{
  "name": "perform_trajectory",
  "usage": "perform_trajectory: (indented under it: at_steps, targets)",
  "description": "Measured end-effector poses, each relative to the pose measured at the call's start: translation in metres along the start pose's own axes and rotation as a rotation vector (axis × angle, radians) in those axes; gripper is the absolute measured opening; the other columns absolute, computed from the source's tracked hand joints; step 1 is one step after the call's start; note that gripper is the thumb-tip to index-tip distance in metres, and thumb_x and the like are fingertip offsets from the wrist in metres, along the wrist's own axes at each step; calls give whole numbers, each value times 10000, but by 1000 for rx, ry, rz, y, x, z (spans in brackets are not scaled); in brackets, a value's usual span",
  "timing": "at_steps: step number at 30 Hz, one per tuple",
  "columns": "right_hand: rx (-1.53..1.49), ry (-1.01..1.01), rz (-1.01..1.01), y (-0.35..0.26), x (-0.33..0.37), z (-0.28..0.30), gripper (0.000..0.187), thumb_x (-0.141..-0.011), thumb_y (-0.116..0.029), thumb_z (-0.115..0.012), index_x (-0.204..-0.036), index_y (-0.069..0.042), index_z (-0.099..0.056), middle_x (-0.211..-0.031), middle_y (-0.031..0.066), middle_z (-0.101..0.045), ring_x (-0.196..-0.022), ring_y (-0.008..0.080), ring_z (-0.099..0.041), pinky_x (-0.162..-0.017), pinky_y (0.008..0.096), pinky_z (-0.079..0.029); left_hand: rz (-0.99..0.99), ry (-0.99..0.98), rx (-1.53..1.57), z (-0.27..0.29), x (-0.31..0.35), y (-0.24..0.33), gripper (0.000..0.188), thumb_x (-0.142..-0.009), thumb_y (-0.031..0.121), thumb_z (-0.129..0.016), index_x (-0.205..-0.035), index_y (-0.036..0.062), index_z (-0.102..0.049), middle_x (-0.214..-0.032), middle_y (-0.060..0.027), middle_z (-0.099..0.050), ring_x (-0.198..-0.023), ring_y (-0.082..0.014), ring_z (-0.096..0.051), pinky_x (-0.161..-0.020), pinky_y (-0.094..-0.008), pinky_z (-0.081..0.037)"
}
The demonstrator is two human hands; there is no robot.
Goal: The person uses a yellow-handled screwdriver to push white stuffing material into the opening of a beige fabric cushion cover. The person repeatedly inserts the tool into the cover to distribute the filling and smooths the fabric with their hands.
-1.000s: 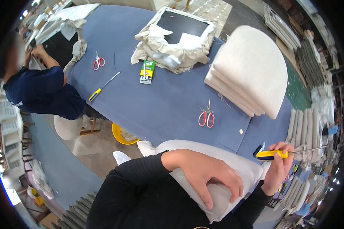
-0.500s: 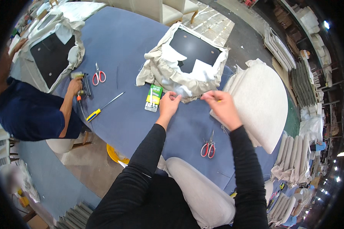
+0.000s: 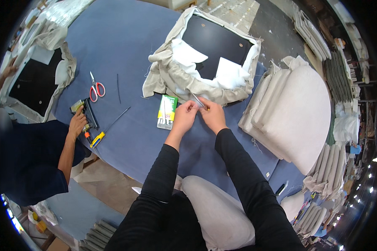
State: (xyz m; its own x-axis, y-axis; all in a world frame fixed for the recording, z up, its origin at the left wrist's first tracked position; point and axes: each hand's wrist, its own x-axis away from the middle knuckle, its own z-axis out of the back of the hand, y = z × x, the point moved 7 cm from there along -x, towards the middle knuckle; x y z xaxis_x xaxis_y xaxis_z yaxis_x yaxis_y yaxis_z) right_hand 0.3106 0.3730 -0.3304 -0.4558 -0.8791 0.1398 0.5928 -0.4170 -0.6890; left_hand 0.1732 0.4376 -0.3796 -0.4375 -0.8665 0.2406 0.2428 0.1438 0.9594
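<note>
My left hand (image 3: pixel 186 118) and my right hand (image 3: pixel 212 113) meet at the near edge of an upholstered panel, fingertips almost touching. A thin silvery blade-like piece (image 3: pixel 198 100) sticks up from my right fingers. My left fingers are pinched, and what they hold is hidden. The panel has a black board (image 3: pixel 222 42), gathered beige fabric (image 3: pixel 174 79) round it and white padding (image 3: pixel 230 75) on top. Beside my left hand lies a green and yellow packet (image 3: pixel 166 109) with a clear lower end.
Beige padded pieces (image 3: pixel 297 108) are stacked at right. Red-handled scissors (image 3: pixel 97 88) and a yellow screwdriver (image 3: pixel 98 139) lie at left on the blue table (image 3: pixel 125 50). A co-worker's hand (image 3: pixel 77 121) rests on a staple gun (image 3: pixel 88 115) beside another panel (image 3: pixel 35 83).
My right hand has come left to meet my left hand, and the silvery piece now shows. The view has shifted. Scissors once visible near my right forearm are out of sight.
</note>
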Motion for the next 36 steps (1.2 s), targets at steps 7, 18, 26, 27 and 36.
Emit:
perform_trajectory:
  at_steps: [7,18,26,27,36]
  targets:
    - [-96,-39,-7,5,-8,-6,319,-958,-210,-760,-1268,-149,-803,-955,199,-785,-903,393,-757,-812,465,-579,-372,102,-367,3,-11,26,197,-1014,179,-697,-1007,-15,-731,-846,-187,-718,-760,-373,-679,-695,-417,-524]
    - [-136,-140,69,11,-3,27,456,-932,-191,-775,-1387,-162,-743,-877,180,-754,-789,359,-721,-771,470,-553,-159,-332,457,-2,124,140,197,-1093,175,-634,-1035,6,-715,-812,-32,-660,-722,-99,-596,-647,-265,-462]
    - [-399,-275,-111,-41,81,126,328,-1027,-247,-728,-1291,-58,-767,-773,19,-673,-640,101,-597,-567,306,-475,-127,-315,649,-19,152,173,183,-1089,65,-587,-1134,9,-755,-962,-50,-731,-791,-84,-648,-661,-232,-478]
    - [-437,-272,-106,-47,93,140,284,-1050,-273,-701,-1212,-54,-784,-794,6,-687,-616,77,-582,-535,272,-456,-147,-315,643,-23,160,177,193,-1083,49,-581,-1144,12,-760,-975,-52,-738,-803,-85,-659,-664,-230,-482]
    - [-338,-137,-109,-3,169,156,250,-987,-218,-767,-1172,-50,-787,-784,-19,-654,-661,80,-580,-602,287,-467,110,-35,346,-46,111,34,239,-1006,200,-744,-1053,-29,-792,-924,-60,-766,-796,-127,-710,-689,-293,-572]
